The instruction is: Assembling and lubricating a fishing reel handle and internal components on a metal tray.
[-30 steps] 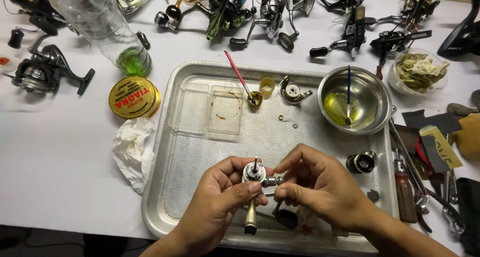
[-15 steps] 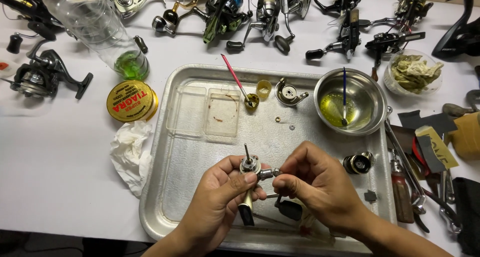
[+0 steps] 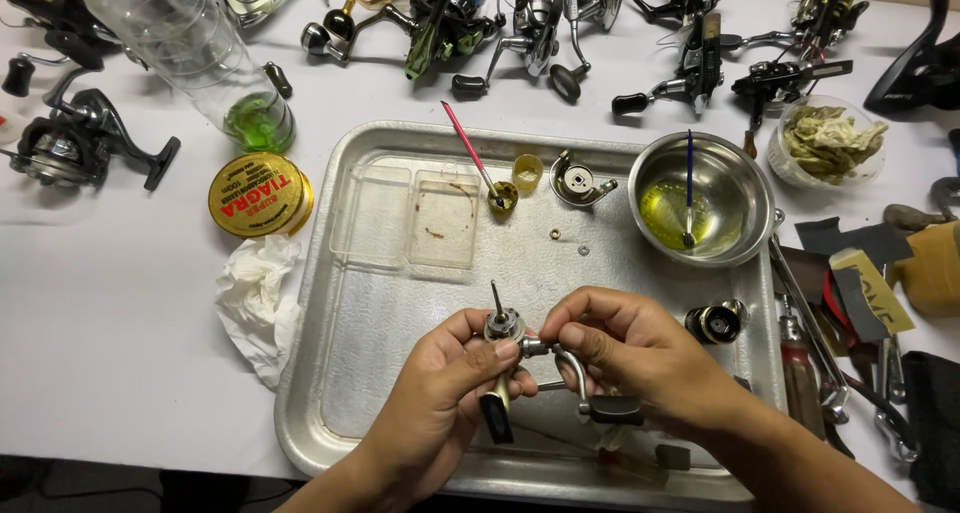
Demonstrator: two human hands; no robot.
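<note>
Over the near half of a metal tray (image 3: 380,373), my left hand (image 3: 445,393) grips a small fishing reel body (image 3: 503,330) with a thin shaft pointing up and a dark foot hanging down. My right hand (image 3: 625,353) pinches the reel's crank handle (image 3: 575,373) where it enters the body; the curved arm and dark knob hang below my fingers. Both hands touch the reel.
In the tray lie a clear plastic box (image 3: 410,218), a pink brush in a small cap (image 3: 478,165), a reel side plate (image 3: 578,181), a steel bowl (image 3: 700,201) of yellow oil and a spool (image 3: 715,321). Several reels line the far edge. Tools lie right; crumpled tissue (image 3: 255,303) and a yellow tin (image 3: 258,195) left.
The reel has tipped a little in my hands, and my right fingers have shifted along the handle joint. The view has moved slightly.
</note>
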